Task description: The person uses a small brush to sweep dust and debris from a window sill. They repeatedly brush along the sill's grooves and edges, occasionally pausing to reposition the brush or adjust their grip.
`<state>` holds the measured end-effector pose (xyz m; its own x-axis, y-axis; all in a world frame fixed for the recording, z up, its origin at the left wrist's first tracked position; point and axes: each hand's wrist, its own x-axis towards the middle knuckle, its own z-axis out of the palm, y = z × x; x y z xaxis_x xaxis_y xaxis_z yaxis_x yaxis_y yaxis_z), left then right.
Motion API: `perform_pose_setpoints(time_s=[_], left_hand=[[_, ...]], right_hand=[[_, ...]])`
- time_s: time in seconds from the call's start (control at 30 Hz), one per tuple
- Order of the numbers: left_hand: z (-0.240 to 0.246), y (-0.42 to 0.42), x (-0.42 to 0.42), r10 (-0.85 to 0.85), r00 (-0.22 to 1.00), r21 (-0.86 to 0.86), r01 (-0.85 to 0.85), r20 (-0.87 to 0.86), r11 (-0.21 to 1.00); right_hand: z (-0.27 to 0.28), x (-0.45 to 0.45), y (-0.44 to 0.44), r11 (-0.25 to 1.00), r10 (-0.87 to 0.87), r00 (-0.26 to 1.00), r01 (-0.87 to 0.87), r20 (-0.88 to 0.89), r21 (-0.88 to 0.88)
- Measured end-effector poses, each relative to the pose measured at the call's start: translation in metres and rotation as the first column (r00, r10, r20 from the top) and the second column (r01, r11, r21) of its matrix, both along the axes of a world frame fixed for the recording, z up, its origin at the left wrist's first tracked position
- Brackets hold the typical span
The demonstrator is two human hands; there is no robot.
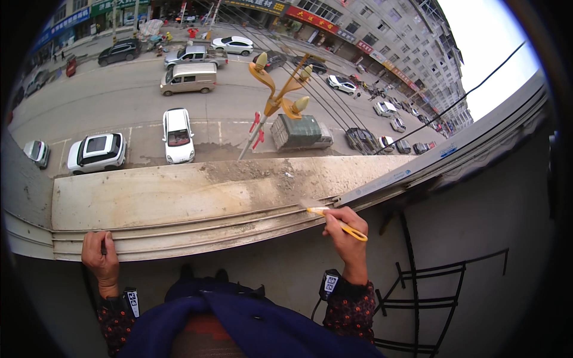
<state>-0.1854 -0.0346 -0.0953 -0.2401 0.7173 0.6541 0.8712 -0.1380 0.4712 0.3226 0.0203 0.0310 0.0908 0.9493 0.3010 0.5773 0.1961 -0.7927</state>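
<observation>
In my right hand [347, 232] is a paintbrush [353, 232] with a yellow handle that ends in a loop. Its pale bristles point left, over the window track near the end of the sliding sash, and look blurred. My left hand [99, 259] grips the inner edge of the window frame at the left, fingers curled over it. A small dark patch shows between those fingers; I cannot tell what it is. Between my hands runs the ridged window track [201, 230], with brown dirt along its right part. Beyond it lies a dusty outer ledge [147, 192] with loose grit.
A sliding window sash [385, 181] stands at the right. Past the ledge there is an open drop to a street with parked vehicles, a street lamp [273, 105] and overhead cables [470, 91]. A black metal rack [418, 306] is indoors at the lower right.
</observation>
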Motion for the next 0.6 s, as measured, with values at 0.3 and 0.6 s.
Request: perform_pose_setpoints(time_s=[0.3, 0.6], left_hand=[[0.005, -0.001, 0.002, -0.007, 1.000, -0.008, 0.007, 0.028, 1.000], [0.003, 0.002, 0.001, -0.003, 1.000, 0.020, 0.003, 0.002, 1.000]], right_hand=[[-0.024, -0.011, -0.003, 0.946, -0.026, 0.985, -0.031, -0.172, -0.322], [-0.013, 0.019, 0.003, 0.972, -0.166, 0.856, 0.058, 0.490, 0.227]])
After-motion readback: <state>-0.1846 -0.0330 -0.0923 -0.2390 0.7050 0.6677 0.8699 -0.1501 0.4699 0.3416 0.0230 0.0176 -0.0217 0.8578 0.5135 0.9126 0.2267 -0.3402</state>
